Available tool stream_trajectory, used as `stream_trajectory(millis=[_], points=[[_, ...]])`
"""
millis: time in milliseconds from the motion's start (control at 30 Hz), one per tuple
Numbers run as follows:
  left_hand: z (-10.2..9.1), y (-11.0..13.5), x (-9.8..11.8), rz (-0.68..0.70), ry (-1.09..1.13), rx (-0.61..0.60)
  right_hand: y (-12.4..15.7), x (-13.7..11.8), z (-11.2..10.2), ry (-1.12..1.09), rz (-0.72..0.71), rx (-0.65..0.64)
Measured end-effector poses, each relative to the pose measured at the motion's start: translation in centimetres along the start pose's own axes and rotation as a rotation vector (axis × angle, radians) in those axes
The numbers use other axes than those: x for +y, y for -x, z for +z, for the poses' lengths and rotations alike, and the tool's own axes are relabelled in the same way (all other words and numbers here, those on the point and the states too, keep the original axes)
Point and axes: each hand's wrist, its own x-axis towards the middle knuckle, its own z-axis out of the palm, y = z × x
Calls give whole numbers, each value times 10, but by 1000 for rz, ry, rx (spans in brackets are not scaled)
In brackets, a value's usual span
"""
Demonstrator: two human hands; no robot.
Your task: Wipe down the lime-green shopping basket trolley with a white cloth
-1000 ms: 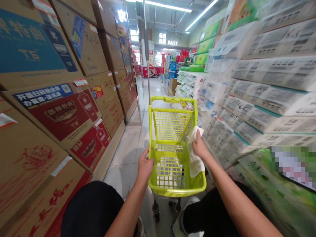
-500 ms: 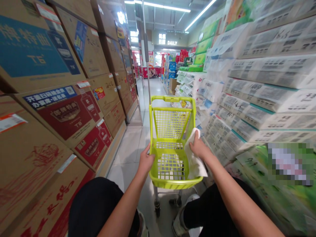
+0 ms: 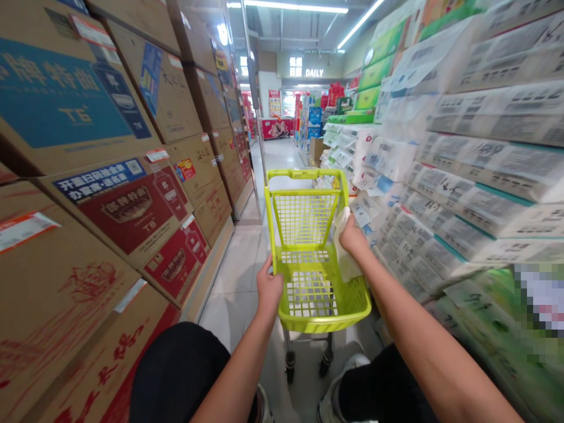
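A lime-green plastic shopping cart (image 3: 324,323) with lattice sides stands between my knees on a wheeled metal frame. My left hand (image 3: 269,286) grips its left side edge, thumb on the inside and the other fingers hidden behind the wall. On the opposite side, my right hand (image 3: 353,235) is closed on a white cloth (image 3: 348,255). The cloth lies against the upper part of the cart's right side and hangs down below my fingers. Only the floor shows through the lattice of the basket.
Stacked cardboard cartons (image 3: 132,211) rise close on my left, with a metal post (image 3: 255,88) beyond them. Piles of wrapped paper packs (image 3: 467,176) crowd the right side. Pale floor tiles (image 3: 240,252) run ahead between them.
My right hand has moved up and forward along the cart's right side with the cloth. The cloth no longer reaches the front rim. My left hand keeps its grip on the left side.
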Motion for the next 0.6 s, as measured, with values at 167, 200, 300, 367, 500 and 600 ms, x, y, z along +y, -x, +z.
stream_trajectory(millis=[167,200,300,367,500,600], points=[[3,-8,-1,108,39,-43,55,16,9,-9,-49,-63],[4,-10,-2,114,45,-44,72,21,12,-4,-60,-47],[4,-12,-5,109,30,-16,121,38,19,-14,-100,3],[2,-12,-7,110,21,-23,145,47,23,-60,-132,7],[-2,-10,-8,132,13,-91,156,53,20,-74,-127,-10],[-6,-9,-7,154,-10,-146,133,45,13,-2,-80,-47]])
